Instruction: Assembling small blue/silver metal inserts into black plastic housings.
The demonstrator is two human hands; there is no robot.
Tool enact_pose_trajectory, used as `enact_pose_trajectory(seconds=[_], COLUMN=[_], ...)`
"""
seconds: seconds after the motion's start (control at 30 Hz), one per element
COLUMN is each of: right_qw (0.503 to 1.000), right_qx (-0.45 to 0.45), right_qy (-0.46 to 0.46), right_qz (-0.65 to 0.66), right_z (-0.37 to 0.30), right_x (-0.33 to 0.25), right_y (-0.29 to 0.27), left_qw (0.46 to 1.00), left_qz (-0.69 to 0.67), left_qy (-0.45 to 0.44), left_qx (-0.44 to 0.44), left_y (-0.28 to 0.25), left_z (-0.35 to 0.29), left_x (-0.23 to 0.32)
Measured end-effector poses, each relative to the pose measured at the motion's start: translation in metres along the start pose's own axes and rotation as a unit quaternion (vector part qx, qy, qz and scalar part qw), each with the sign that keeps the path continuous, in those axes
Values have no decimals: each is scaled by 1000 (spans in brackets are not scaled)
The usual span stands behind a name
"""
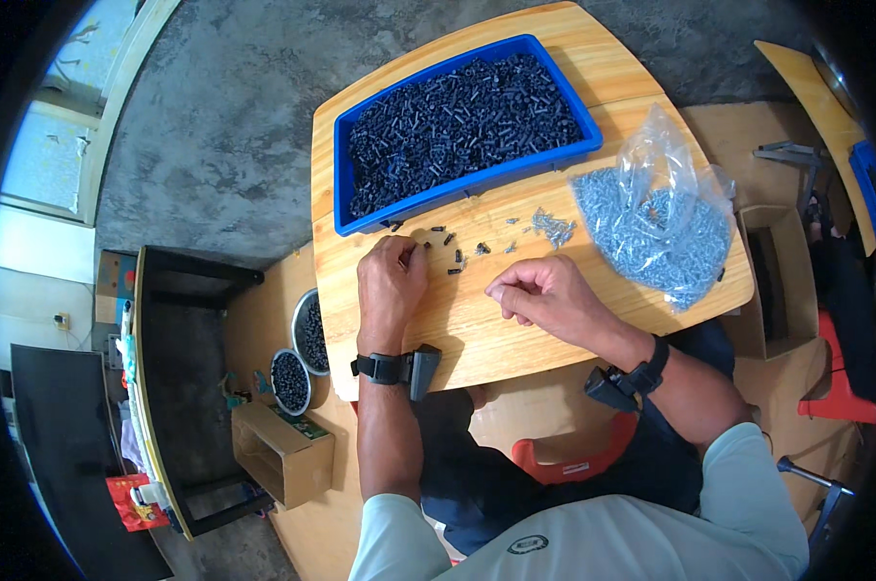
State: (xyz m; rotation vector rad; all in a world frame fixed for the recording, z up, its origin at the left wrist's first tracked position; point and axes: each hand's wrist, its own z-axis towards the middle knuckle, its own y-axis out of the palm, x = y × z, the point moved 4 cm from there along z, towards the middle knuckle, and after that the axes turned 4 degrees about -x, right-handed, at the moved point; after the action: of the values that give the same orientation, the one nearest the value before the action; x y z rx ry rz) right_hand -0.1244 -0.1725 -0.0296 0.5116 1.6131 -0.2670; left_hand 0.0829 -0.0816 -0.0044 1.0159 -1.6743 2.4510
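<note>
My left hand (392, 279) rests over the table's near left part, its thumb and fingers pinched together. A dark bit shows right by those fingertips, but whether it is held I cannot tell. Farther right, my right hand (546, 295) is held low over the wood with thumb and forefinger pressed together; anything between them is too small to make out. Between and beyond the hands lie several small black plastic parts (457, 257) and a loose little pile of silvery screws (554, 228). A blue tray (472, 186) heaped with similar black parts (457, 126) stands behind them.
A clear plastic bag (656, 232) full of silvery screws sits on the wooden table (515, 339) at right. Bowls of black parts (291, 381) and a cardboard box (281, 455) are on the floor at left. Another cardboard box (782, 281) and a red stool (838, 378) stand at right.
</note>
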Motion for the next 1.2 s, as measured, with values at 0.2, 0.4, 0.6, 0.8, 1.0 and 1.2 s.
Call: enact_pose_trajectory(seconds=[0.2,0.4,0.6,0.8,1.0,1.2], right_qw=[1000,1000,1000,999,999,991], right_qx=[-5,-1,-4,11,-14,-71], right_qy=[-4,-6,-15,-6,-37,10], right_qz=[5,0,-4,45,23,109], right_z=[2,0,1,-1,-1,-6], right_x=[4,5,7,7,8,7], right_y=[0,0,0,-3,-5,-11], left_qw=[998,994,998,992,983,976], left_qz=[19,75,34,-61,-67,-153], left_qy=[50,73,54,94,168,153], left_qx=[18,2,19,65,-4,-27], left_y=[1,2,1,-11,11,13], left_z=[-1,-8,-8,-25,-59,-65], left_x=[2,15,15,38,84,83])
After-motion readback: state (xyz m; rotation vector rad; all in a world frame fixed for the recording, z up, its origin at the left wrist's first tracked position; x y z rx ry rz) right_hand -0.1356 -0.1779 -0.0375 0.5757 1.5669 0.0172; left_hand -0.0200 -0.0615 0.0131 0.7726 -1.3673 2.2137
